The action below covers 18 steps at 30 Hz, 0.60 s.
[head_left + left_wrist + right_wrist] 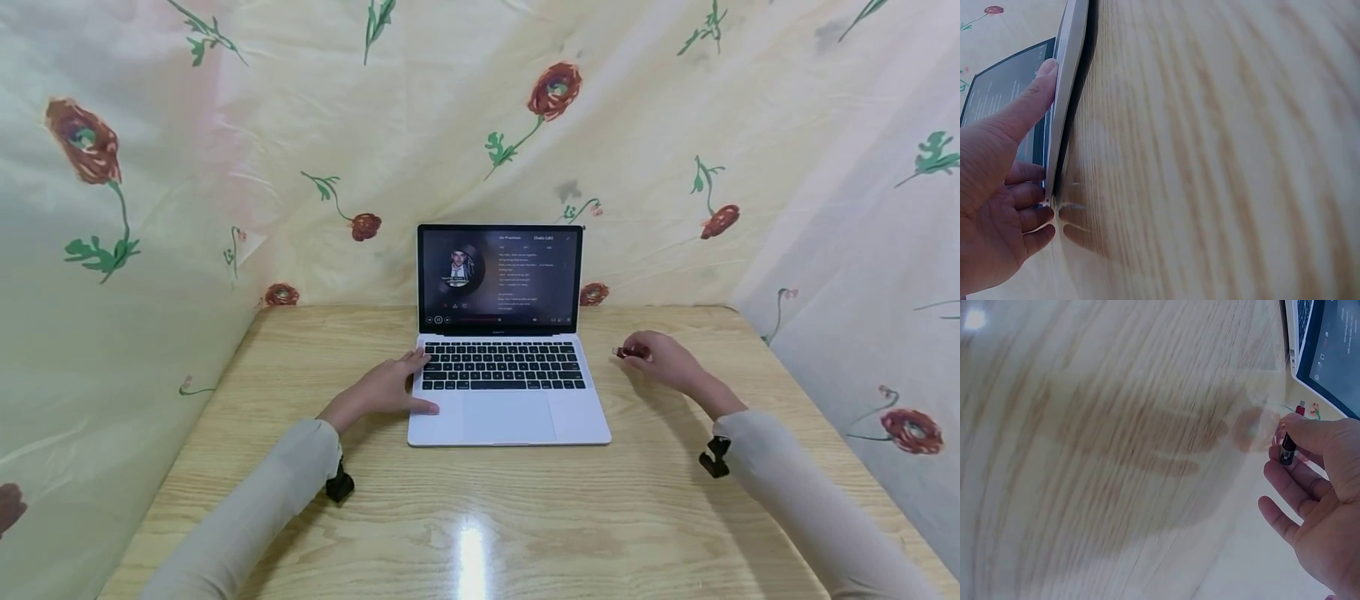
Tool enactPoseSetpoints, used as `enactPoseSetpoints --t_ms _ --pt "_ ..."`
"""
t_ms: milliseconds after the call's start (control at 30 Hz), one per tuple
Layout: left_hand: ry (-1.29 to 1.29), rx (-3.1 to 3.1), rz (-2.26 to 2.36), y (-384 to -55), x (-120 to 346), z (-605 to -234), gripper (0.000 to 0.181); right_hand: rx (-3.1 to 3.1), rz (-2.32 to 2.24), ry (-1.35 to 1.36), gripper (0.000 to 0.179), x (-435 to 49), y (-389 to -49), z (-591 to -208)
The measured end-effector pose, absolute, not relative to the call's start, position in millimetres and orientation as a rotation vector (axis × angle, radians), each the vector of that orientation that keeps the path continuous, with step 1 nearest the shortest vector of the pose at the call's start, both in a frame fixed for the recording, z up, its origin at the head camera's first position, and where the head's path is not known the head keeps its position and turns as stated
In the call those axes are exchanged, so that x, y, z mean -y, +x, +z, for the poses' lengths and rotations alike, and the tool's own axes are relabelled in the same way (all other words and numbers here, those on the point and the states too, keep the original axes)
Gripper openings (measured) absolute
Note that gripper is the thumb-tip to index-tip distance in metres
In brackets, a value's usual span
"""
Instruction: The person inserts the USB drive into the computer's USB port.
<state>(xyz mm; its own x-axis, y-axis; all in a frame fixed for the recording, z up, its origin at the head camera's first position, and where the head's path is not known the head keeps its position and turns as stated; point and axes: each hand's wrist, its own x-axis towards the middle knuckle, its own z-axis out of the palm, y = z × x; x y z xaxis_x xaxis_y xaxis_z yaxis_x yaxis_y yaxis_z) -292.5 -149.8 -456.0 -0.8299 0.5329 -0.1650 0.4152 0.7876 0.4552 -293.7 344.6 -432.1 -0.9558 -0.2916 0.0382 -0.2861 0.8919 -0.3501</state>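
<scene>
A silver laptop (509, 417) stands unfolded on the wooden table, its lit screen (502, 279) showing a music player with a round cover picture. At its left edge my left hand (384, 386) rests, the thumb on the palm rest and the fingertips by the left keys. In the left wrist view the thumb (1034, 103) lies straight along the top side of the laptop edge. Right of the laptop, my right hand (663, 360) pinches a small red and black USB stick (1289, 445). The stick's metal plug (1301, 406) points out past the thumb, apart from the laptop's side.
Around the wooden table (480, 483) hangs a pale flowered cloth (420, 125) at the back and both sides. Black wrist mounts (716, 457) sit at the sleeve cuffs. A bright light reflection lies on the table's front part.
</scene>
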Motion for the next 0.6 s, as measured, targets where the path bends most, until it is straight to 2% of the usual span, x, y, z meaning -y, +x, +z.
enactPoseSetpoints --t_ms 600 --pt "0.735 -2.697 0.605 -289.8 150.1 -455.0 0.105 -3.023 -0.575 -0.487 0.018 -325.7 -300.3 -436.8"
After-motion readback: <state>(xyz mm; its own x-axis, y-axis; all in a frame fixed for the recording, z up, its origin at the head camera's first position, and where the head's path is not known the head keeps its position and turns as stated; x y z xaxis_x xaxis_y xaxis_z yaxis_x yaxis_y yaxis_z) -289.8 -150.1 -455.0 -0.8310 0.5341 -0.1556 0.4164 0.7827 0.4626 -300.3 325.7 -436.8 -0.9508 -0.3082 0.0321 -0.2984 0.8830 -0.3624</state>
